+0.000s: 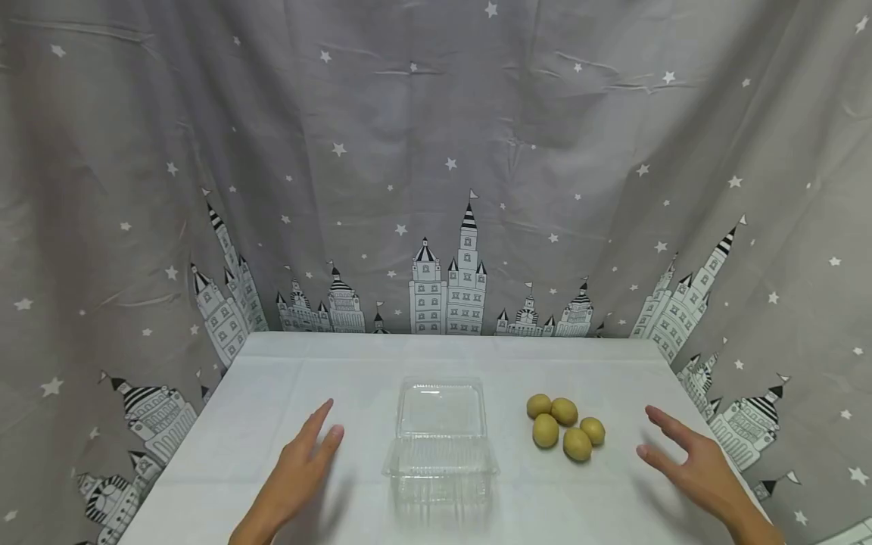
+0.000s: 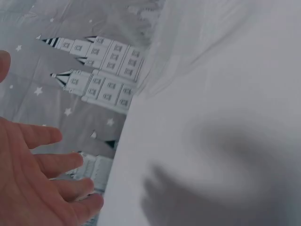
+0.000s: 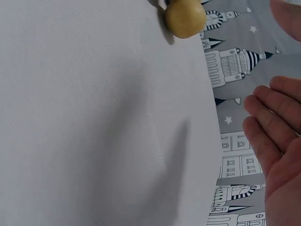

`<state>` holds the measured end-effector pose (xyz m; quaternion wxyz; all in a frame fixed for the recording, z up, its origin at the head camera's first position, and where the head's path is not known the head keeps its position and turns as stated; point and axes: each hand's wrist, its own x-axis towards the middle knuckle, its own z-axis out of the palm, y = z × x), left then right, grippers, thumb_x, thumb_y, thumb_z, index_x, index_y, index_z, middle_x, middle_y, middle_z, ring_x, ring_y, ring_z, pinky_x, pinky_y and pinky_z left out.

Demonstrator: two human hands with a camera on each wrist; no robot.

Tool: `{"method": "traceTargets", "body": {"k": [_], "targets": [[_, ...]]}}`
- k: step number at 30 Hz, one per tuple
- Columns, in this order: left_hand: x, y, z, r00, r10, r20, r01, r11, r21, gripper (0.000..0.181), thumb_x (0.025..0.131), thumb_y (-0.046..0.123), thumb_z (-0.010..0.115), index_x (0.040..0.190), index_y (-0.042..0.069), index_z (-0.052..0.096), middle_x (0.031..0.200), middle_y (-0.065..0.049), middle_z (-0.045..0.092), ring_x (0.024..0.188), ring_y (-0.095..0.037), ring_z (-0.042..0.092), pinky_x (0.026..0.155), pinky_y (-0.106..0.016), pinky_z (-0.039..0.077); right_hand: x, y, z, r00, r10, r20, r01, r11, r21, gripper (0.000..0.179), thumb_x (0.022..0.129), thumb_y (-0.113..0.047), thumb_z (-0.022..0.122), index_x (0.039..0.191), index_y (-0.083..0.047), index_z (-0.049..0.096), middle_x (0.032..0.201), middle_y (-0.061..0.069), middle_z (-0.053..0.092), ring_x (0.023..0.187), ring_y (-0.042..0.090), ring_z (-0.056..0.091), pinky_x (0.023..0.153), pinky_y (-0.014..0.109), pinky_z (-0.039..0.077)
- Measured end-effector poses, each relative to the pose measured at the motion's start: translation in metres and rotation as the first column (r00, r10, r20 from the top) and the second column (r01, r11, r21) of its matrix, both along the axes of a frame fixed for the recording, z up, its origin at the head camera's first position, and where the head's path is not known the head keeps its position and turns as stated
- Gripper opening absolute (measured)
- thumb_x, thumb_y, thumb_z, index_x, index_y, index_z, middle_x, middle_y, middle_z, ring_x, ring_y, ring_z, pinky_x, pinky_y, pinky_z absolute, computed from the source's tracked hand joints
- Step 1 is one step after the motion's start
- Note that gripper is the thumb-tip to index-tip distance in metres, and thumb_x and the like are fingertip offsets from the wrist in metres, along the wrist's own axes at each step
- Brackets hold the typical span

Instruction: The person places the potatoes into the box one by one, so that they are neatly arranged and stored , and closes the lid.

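Note:
A clear plastic clamshell box (image 1: 443, 456) stands at the middle of the white table, its lid (image 1: 441, 409) tipped back towards the curtain. To its right, several yellow-green roundish fruits (image 1: 577, 444) lie in a loose group; their exact kind is hard to tell. One fruit (image 3: 185, 18) shows at the top of the right wrist view. My left hand (image 1: 294, 471) hovers left of the box, fingers extended and apart from it. Over the table's right side, my right hand (image 1: 702, 471) is held with straight fingers, apart from the fruits. Neither hand holds anything.
A white cloth covers the table (image 1: 327, 363). Behind it and along both sides hangs a grey curtain (image 1: 381, 113) printed with stars and castles. Both hands cast shadows on the cloth.

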<state>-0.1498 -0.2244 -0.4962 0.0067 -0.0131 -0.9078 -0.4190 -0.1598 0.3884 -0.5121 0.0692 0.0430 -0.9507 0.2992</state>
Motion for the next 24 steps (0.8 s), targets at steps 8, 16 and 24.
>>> {"method": "traceTargets", "body": {"k": [8,16,24], "targets": [[0.007,0.033,-0.015,1.0,-0.02,-0.017,0.022,0.989,0.149,0.061,0.118,0.041,0.045,0.17,0.01,0.039,0.175,-0.022,0.038,0.162,-0.049,0.032,0.13,-0.072,0.027,0.001,0.001,-0.011,0.998,-0.062,-0.014,0.061,0.998,-0.026,0.072,0.094,-0.043,0.087,0.152,-0.007,0.065,0.15,0.019,0.069,0.127,0.03,0.075,0.093,0.018,0.058],[0.009,0.062,-0.027,0.998,-0.055,-0.025,0.059,0.967,0.249,0.058,0.119,0.037,0.041,0.169,0.008,0.041,0.172,-0.023,0.042,0.16,-0.05,0.037,0.13,-0.071,0.028,-0.002,-0.007,-0.027,0.996,-0.044,-0.081,0.035,0.993,-0.112,0.061,0.092,-0.034,0.091,0.143,-0.007,0.072,0.14,0.014,0.076,0.113,-0.021,0.056,0.089,0.0,0.048],[0.01,0.072,-0.038,0.999,-0.038,0.027,0.029,0.963,0.269,0.056,0.117,0.042,0.046,0.166,0.015,0.047,0.167,-0.024,0.05,0.155,-0.051,0.046,0.126,-0.072,0.036,-0.007,-0.012,-0.033,0.996,-0.034,-0.08,0.024,0.993,-0.115,0.06,0.091,-0.03,0.091,0.142,-0.004,0.072,0.138,0.017,0.076,0.114,-0.015,0.061,0.092,-0.001,0.047]]}}
